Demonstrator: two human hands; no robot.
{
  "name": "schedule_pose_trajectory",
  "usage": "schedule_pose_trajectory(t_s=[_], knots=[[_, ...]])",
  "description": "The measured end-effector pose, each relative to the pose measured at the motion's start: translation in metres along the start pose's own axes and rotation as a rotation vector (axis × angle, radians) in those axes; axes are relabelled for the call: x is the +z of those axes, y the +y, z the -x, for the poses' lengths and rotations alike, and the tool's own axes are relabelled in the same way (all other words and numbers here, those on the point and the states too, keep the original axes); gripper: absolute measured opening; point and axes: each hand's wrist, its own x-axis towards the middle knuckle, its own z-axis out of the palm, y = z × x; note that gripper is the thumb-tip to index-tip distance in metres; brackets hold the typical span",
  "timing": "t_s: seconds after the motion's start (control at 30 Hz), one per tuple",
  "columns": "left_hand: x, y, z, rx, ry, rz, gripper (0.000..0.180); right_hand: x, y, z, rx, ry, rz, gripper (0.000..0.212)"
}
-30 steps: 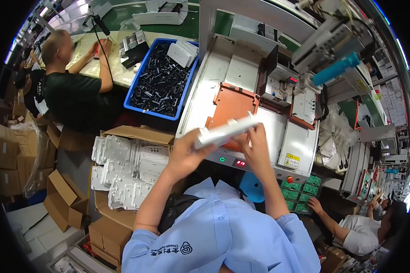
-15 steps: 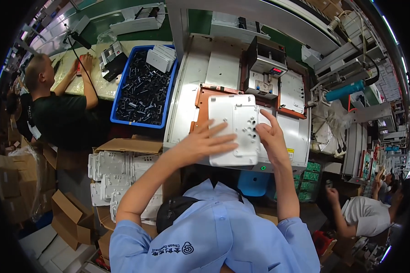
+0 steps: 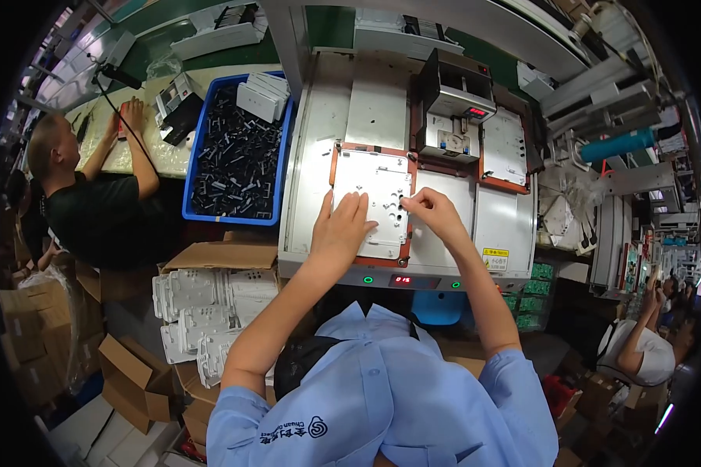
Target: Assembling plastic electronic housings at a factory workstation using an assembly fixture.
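Observation:
A white plastic panel with small bosses and a group of dark holes lies flat inside a reddish-brown fixture frame on the machine bed. My left hand rests on its lower left part, fingers stretched out and nothing gripped. At the panel's right edge, beside the holes, my right hand has thumb and forefinger pinched together. Whatever lies between those fingertips is too small to make out. To the right, a second white panel sits in another reddish-brown frame.
Behind the frames stands a metal press unit with a red display. At left are a blue bin of small black parts and a carton of stacked white panels. A person works at the left-hand table.
The white panel, held up in front of the machine before, has gone down and away into the near frame. My left hand now lies on it; my right fingers have closed into a pinch.

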Motion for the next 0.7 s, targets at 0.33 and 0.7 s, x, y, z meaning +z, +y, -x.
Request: schedule_pose_trajectory(t_s=[0.33, 0.7], knots=[[0.02, 0.034, -0.011, -0.138, -0.1, -0.303, 0.092, -0.012, -0.004, -0.014, -0.121, 0.069, 0.087, 0.022], [0.018, 0.034, -0.014, -0.149, -0.095, -0.298, 0.088, -0.013, -0.006, -0.06, -0.288, 0.09, -0.148, 0.026]])
